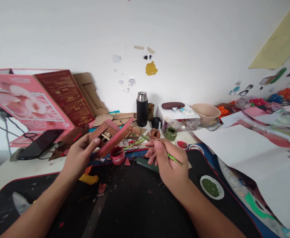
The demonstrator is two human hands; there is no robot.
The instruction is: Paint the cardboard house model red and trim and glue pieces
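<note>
We hold a small reddish-brown model house [113, 137] above the worktop [13, 172].
Its long, flat pinkish-red slab slants up rightward, beside 1 stick-barred opening; our left hand's [81, 150] fingers pinch its left side, our right hand's [171, 158] pinch a slim paintbrush [140, 133], tip near the slab, over the black mat [135, 201].

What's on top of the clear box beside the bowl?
A dark red case and small pale bits, too blurry to identify, lie on the clear box's white top. The case hides whatever is directly beneath it.
</note>
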